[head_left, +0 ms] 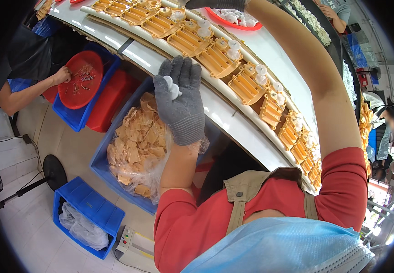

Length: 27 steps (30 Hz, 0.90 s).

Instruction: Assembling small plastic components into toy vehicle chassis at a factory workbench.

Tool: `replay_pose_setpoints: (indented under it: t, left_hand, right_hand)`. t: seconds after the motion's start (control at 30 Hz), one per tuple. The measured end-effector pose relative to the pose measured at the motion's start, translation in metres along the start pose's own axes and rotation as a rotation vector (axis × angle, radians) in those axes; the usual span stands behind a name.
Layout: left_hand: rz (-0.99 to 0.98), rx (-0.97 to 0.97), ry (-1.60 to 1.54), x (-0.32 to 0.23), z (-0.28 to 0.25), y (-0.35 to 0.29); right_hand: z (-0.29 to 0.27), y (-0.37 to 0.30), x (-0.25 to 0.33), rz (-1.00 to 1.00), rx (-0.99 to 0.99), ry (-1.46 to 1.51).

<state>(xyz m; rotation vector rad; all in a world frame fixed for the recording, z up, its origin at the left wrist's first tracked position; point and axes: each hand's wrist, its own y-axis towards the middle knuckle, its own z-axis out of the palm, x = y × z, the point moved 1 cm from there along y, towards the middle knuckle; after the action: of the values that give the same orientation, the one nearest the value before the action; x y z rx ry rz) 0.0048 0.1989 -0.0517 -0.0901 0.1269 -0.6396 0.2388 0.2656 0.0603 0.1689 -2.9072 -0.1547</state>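
My left hand [183, 100], in a grey knitted glove, is raised in front of the table edge. Its fingers point away from me, and small white plastic gears [173, 88] sit tucked between thumb and palm. My right arm stretches far across the table. Its hand [219, 4], also gloved in dark grey, is partly cut off by the top edge, so its fingertips and anything in them are hidden. Between my arms runs a long row of yellow-orange plastic housings [191, 40], many with white gears [234, 50] on their far ends.
A red tray [257, 27] of white parts lies near my right hand. Below left, a blue bin [100, 160] holds bagged tan plastic pieces. A co-worker's hand [62, 74] touches a red bowl [81, 101] of metal pins. A blue crate [87, 198] stands on the floor.
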Motion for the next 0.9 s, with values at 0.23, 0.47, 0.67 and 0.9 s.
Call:
replay_pose_setpoints:
  t: [0.23, 0.47, 0.67, 0.9]
  left_hand:
    - [0.021, 0.023, 0.047, -0.001, -0.002, 0.0]
    - [0.023, 0.046, 0.106, 0.0, -0.001, 0.0]
    - [0.027, 0.053, 0.116, -0.001, -0.001, 0.0]
    - [0.028, 0.047, 0.135, 0.001, 0.001, 0.0]
  right_hand:
    - [0.011, 0.01, 0.004, 0.03, 0.113, -0.008]
    - [0.013, 0.012, -0.004, -0.017, 0.115, -0.019]
    - [0.01, 0.012, 0.004, 0.044, 0.139, 0.0]
    - [0.009, 0.013, -0.003, 0.099, 0.14, 0.018]
